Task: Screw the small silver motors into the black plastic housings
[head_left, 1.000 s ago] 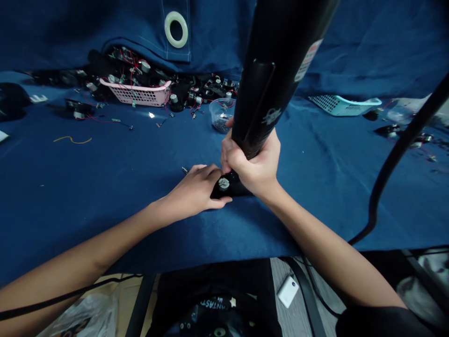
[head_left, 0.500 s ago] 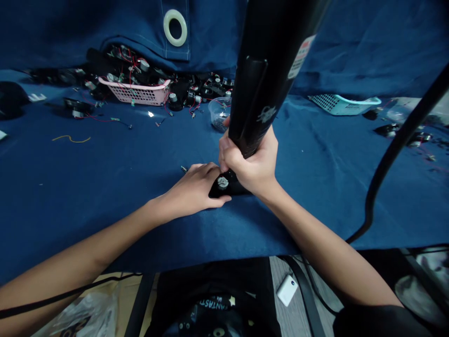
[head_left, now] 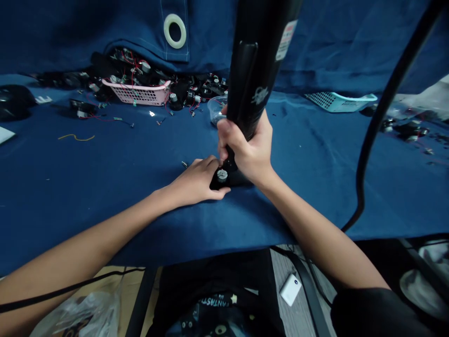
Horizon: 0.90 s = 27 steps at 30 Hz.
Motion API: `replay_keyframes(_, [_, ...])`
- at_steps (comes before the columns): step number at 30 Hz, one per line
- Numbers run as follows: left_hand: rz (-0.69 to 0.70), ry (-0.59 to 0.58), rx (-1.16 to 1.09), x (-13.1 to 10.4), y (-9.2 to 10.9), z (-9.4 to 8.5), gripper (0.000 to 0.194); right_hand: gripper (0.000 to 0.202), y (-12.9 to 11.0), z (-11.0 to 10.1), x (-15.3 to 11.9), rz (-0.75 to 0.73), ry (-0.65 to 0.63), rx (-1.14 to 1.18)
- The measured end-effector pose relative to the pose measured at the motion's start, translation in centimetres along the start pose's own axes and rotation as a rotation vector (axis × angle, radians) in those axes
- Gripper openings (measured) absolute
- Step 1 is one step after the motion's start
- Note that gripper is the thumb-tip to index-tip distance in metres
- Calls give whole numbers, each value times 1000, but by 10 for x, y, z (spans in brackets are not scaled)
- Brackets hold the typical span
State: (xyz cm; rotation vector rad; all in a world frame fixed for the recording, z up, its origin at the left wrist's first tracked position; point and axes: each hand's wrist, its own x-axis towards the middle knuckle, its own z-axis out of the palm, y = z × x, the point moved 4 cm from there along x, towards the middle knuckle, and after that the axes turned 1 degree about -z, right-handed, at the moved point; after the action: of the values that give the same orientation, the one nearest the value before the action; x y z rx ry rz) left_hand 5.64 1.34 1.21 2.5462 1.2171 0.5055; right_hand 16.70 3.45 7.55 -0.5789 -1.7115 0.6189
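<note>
A black corded tool, likely an electric screwdriver (head_left: pixel 250 79), stands nearly upright with my right hand (head_left: pixel 250 145) wrapped round its lower part. Its lower end meets a black part (head_left: pixel 238 178) on the blue cloth near the front edge; the exact contact is hidden by my fingers. A round silvery piece (head_left: pixel 222 175) shows on the black part. My left hand (head_left: pixel 199 182) grips the left end of the black part, thumb in front and fingers behind. A small connector (head_left: pixel 184 164) sticks out behind my left hand.
Behind are a pink basket (head_left: pixel 140 95) heaped with wired black parts, a clear cup (head_left: pixel 215 112) and a teal basket (head_left: pixel 340 103). A thick black cable (head_left: pixel 366 140) hangs at the right. A yellow wire (head_left: pixel 76 137) lies at the left.
The tool is a little more upright, and its upper part has shifted left. Both hands and the black part appear slightly higher in the picture, as the camera view has moved.
</note>
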Motion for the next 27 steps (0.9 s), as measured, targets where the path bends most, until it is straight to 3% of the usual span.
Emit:
replay_keyframes(11, [40, 131, -52, -6, 1, 7, 45, 43, -8, 3, 6, -23, 105, 82])
replay_keyframes(21, [57, 151, -50, -11, 8, 4, 41, 38, -8, -3, 6, 55, 146, 249])
replay_keyframes(27, [68, 99, -69, -12, 5, 1, 43, 40, -6, -5, 5, 65, 149, 248])
